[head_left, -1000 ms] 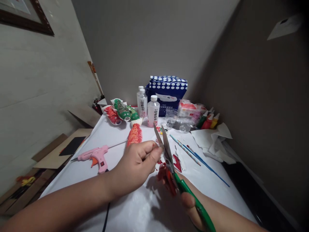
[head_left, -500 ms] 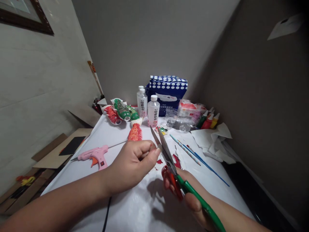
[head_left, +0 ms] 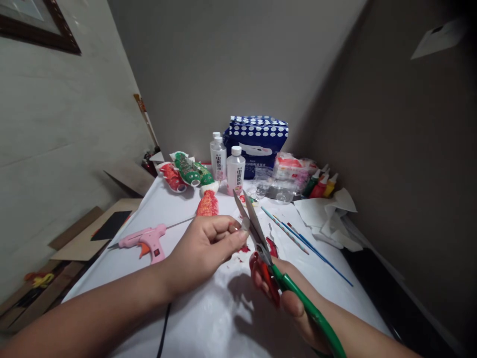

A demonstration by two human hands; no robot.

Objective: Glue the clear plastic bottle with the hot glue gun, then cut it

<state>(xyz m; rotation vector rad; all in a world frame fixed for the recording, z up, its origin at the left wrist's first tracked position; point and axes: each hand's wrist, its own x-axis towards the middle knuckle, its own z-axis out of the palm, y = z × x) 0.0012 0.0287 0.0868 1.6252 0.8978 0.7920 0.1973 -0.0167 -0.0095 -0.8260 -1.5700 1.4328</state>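
Observation:
My right hand (head_left: pixel 294 303) grips scissors (head_left: pixel 261 243) with one red and one green handle, blades slightly apart and pointing up and away. My left hand (head_left: pixel 206 248) pinches a small, thin, clear piece (head_left: pixel 244 224) at the blades; I cannot tell what the piece is. Small red scraps (head_left: pixel 274 247) lie on the white table (head_left: pixel 208 318) just beyond the hands.
A pink glue gun (head_left: pixel 145 241) lies at left, its cord running toward me. Painted fish figures (head_left: pixel 188 171), white bottles (head_left: pixel 236 170), a blue dotted bag (head_left: pixel 257 139), paint bottles (head_left: pixel 320 185), brushes (head_left: pixel 298 236) and crumpled paper (head_left: pixel 328 214) sit at the back and right. Cardboard (head_left: pixel 93 228) lies left of the table.
The scissor blades closed somewhat and tilted left, and the right hand shifted a little lower and toward me. The left hand kept its pinch at the blades.

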